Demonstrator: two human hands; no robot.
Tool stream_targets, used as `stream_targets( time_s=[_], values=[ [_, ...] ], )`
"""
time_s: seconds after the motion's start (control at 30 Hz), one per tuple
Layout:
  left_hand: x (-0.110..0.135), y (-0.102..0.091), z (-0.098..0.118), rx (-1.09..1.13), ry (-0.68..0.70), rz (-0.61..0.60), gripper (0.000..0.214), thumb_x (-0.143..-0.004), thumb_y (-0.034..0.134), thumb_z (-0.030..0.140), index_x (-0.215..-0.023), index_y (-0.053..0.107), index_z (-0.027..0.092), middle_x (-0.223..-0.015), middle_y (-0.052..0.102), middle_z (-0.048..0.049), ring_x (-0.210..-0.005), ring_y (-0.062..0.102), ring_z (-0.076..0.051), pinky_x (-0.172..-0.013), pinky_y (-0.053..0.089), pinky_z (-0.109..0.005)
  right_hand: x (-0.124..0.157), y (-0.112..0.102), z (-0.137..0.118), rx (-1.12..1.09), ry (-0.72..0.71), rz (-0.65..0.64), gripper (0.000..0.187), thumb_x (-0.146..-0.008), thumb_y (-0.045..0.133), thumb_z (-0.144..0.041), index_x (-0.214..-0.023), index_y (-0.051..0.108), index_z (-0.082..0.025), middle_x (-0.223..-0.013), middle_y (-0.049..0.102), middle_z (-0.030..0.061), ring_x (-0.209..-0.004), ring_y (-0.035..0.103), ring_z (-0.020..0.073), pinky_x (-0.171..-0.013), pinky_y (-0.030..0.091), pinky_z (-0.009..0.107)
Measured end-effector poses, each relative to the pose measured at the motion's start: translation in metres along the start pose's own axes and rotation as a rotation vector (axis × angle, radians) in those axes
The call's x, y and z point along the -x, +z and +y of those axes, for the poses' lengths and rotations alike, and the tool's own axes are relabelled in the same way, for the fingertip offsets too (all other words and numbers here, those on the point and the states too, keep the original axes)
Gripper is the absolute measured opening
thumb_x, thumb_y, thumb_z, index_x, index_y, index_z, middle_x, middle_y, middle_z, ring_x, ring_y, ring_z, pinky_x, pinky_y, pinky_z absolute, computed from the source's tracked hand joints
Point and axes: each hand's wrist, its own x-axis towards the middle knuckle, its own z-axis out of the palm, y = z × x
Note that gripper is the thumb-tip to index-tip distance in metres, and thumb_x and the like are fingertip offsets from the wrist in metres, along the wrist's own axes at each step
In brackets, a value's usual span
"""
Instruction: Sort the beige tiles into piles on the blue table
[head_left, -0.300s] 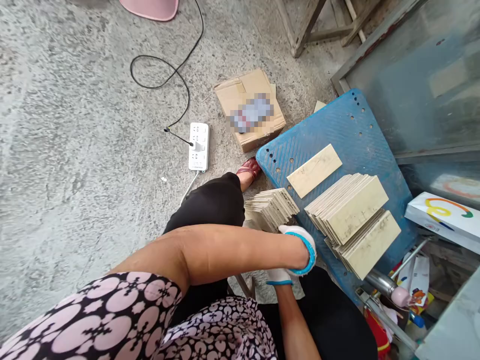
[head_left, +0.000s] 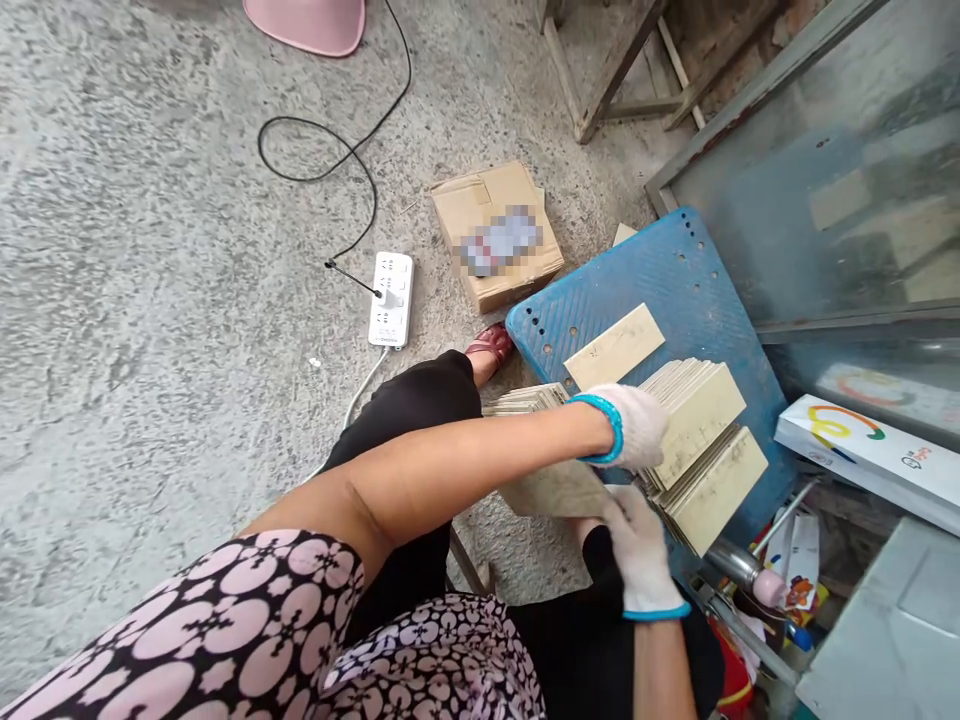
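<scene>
The left hand point(head_left: 637, 425), in a white knit glove with a blue cuff, reaches across the body and lies on the near end of the upper tile stack point(head_left: 694, 405); whether its fingers are clenched on a tile or only resting there cannot be told. The right hand point(head_left: 637, 545), gloved the same way, sits just below it at about 6 o'clock, its fingers closed around the edge of a loose tile point(head_left: 555, 490) held flat over the lap.

Both fanned stacks, the upper one and a lower stack point(head_left: 716, 490) touching it at 5 o'clock, lie on a blue perforated board point(head_left: 697, 270) that slopes over the floor. A single tile point(head_left: 613, 346) lies alone on the board at 11 o'clock from the left hand. A further fanned pile of tiles point(head_left: 525, 400) sits by the knee at 9 o'clock, partly hidden by the forearm.

Beyond, at 10 o'clock, a cardboard box point(head_left: 495, 235) rests on the rough grey concrete floor point(head_left: 150, 250), with a white power strip point(head_left: 391, 299) and a looping black cable point(head_left: 330, 150) to its left. A red shoe point(head_left: 489, 346) shows beside the board's corner. At 12 o'clock stands a wooden frame point(head_left: 607, 70); at 2 o'clock, a grimy glass panel in a metal frame point(head_left: 825, 190); at 4 o'clock, a white printed box point(head_left: 862, 450).
</scene>
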Motion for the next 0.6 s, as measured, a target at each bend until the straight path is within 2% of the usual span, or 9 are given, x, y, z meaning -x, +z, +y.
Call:
stream_targets(
  time_s=[0.07, 0.13, 0.23, 0.3, 0.4, 0.5, 0.6],
  values=[
    [0.003, -0.009, -0.002, 0.029, -0.026, 0.044, 0.044, -0.089, 0.050, 0.043, -0.111, 0.072, 0.011, -0.106, 0.071, -0.0175, -0.096, 0.068, -0.030, -0.078, 0.054, -0.036, -0.003, -0.032, 0.003, -0.104, 0.069, 0.050, 0.038, -0.080, 0.063, -0.052, -0.089, 0.072, -0.016, -0.089, 0.070, 0.0065, -0.086, 0.062, 0.0222, -0.081, 0.048, 0.033],
    [0.005, -0.015, -0.009, 0.082, -0.059, 0.074, 0.051, -0.091, 0.044, 0.050, -0.113, 0.070, 0.012, -0.109, 0.070, -0.0167, -0.097, 0.068, -0.029, -0.078, 0.053, -0.036, -0.008, -0.057, 0.003, -0.201, 0.124, 0.155, 0.040, -0.075, 0.070, -0.053, -0.090, 0.070, -0.016, -0.086, 0.070, 0.0050, -0.082, 0.061, 0.0211, -0.077, 0.048, 0.032],
    [0.007, -0.018, -0.015, 0.144, -0.072, 0.044, 0.063, -0.093, 0.030, 0.058, -0.108, 0.072, 0.013, -0.105, 0.071, -0.0164, -0.092, 0.067, -0.028, -0.078, 0.051, -0.037, -0.022, -0.080, -0.003, -0.442, 0.154, 0.345, 0.039, -0.069, 0.078, -0.046, -0.092, 0.068, -0.016, -0.083, 0.068, 0.0021, -0.075, 0.061, 0.0171, -0.069, 0.049, 0.028],
    [0.007, -0.018, -0.016, 0.156, -0.062, 0.004, 0.069, -0.094, 0.022, 0.059, -0.107, 0.072, 0.013, -0.104, 0.071, -0.0154, -0.090, 0.067, -0.027, -0.077, 0.050, -0.037, -0.034, -0.089, -0.009, -0.590, 0.127, 0.437, 0.038, -0.066, 0.080, -0.042, -0.092, 0.068, -0.017, -0.083, 0.068, 0.0018, -0.074, 0.062, 0.0163, -0.068, 0.051, 0.028],
    [0.006, -0.019, -0.019, 0.139, -0.075, -0.016, 0.070, -0.095, 0.020, 0.061, -0.109, 0.071, 0.015, -0.105, 0.071, -0.0127, -0.089, 0.065, -0.025, -0.075, 0.048, -0.034, -0.054, -0.098, -0.017, -0.709, 0.035, 0.505, 0.034, -0.066, 0.078, -0.041, -0.089, 0.069, -0.018, -0.083, 0.069, 0.0026, -0.079, 0.065, 0.0184, -0.073, 0.055, 0.032],
    [0.003, -0.018, -0.024, 0.159, -0.108, 0.012, 0.064, -0.094, 0.024, 0.061, -0.110, 0.069, 0.018, -0.106, 0.071, -0.0094, -0.087, 0.064, -0.022, -0.071, 0.046, -0.031, -0.069, -0.102, -0.015, -0.792, -0.016, 0.527, 0.032, -0.067, 0.076, -0.042, -0.088, 0.069, -0.019, -0.087, 0.069, 0.0021, -0.080, 0.066, 0.0177, -0.075, 0.056, 0.032],
    [-0.001, -0.013, -0.027, 0.147, -0.190, 0.034, 0.057, -0.092, 0.030, 0.061, -0.103, 0.069, 0.020, -0.101, 0.071, -0.0082, -0.084, 0.064, -0.021, -0.067, 0.045, -0.030, -0.081, -0.097, -0.008, -0.834, 0.044, 0.484, 0.033, -0.068, 0.075, -0.045, -0.085, 0.067, -0.018, -0.087, 0.070, 0.0034, -0.075, 0.066, 0.0174, -0.068, 0.055, 0.030]
  ],
)
